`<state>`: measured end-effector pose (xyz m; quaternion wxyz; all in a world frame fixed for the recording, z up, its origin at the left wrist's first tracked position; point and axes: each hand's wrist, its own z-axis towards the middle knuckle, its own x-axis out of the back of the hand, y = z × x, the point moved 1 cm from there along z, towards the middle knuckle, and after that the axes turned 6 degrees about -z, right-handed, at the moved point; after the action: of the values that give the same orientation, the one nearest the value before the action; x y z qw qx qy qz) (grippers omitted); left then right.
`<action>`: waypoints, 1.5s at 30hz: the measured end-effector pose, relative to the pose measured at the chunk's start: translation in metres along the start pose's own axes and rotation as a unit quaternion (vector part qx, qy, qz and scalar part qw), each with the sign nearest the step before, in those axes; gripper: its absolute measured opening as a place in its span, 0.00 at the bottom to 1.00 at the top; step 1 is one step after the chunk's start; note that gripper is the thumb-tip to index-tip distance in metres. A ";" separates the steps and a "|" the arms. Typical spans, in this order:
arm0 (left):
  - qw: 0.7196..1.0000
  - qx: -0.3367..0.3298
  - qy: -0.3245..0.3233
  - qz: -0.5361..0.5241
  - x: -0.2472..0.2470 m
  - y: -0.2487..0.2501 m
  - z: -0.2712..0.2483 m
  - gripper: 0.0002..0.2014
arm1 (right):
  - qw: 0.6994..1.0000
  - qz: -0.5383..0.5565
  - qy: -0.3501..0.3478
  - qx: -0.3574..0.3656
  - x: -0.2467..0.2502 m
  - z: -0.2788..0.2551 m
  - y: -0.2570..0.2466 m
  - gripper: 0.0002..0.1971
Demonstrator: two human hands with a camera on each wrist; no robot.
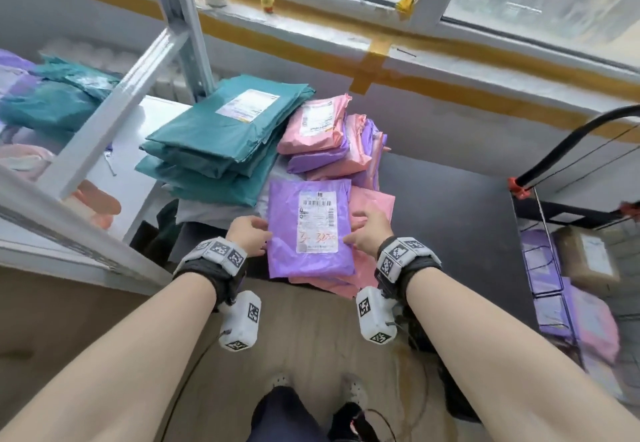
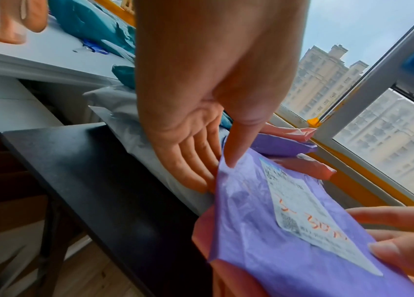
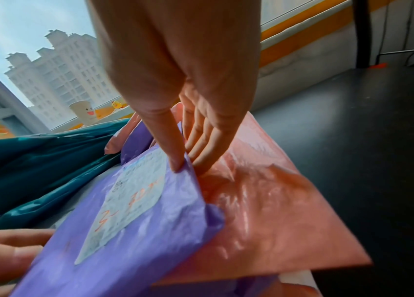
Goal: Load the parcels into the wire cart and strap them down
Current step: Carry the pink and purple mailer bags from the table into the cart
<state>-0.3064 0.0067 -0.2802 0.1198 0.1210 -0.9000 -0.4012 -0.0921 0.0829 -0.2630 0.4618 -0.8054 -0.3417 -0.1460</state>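
A purple parcel point(image 1: 308, 230) with a white label lies on top of a pink parcel point(image 1: 375, 204) at the front of the black table point(image 1: 450, 220). My left hand point(image 1: 251, 234) pinches its left edge, thumb on top and fingers beneath point(image 2: 216, 172). My right hand point(image 1: 367, 232) pinches the right edge the same way point(image 3: 188, 164), its fingers between the purple parcel point(image 3: 150, 231) and the pink parcel point(image 3: 264, 211). The wire cart point(image 1: 540, 220) stands at the right, holding purple parcels point(image 1: 547, 268) and a brown box point(image 1: 588, 258).
A stack of teal parcels point(image 1: 225, 137) and a pile of pink and purple parcels point(image 1: 332, 137) sit behind on the table. A grey metal shelf frame point(image 1: 121, 95) with more parcels stands at the left. The cart's black handle point(image 1: 571, 144) arches over the table's right end.
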 end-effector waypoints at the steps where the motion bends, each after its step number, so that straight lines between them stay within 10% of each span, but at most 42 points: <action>1: 1.000 -0.003 -0.006 -0.014 0.001 0.001 -0.001 0.16 | 1.000 0.003 0.001 -0.002 0.001 -0.003 -0.001 0.31; 14: 0.993 -0.088 -0.076 -0.003 -0.062 0.016 -0.064 0.18 | 0.993 0.108 0.038 0.030 0.079 -0.088 0.046 0.30; 31: 0.960 -0.186 -0.153 0.141 -0.347 -0.055 -0.238 0.16 | 0.980 0.121 0.156 0.021 0.274 -0.225 0.318 0.24; 45: 0.928 -0.192 -0.224 0.228 -0.557 -0.006 -0.224 0.16 | 0.970 0.151 0.187 -0.027 0.424 -0.180 0.429 0.27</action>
<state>0.2887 0.0223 -0.2051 0.0247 -0.2057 -0.8123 -0.5452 0.5234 -0.0381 -0.2104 0.5126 -0.8182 -0.1193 -0.2315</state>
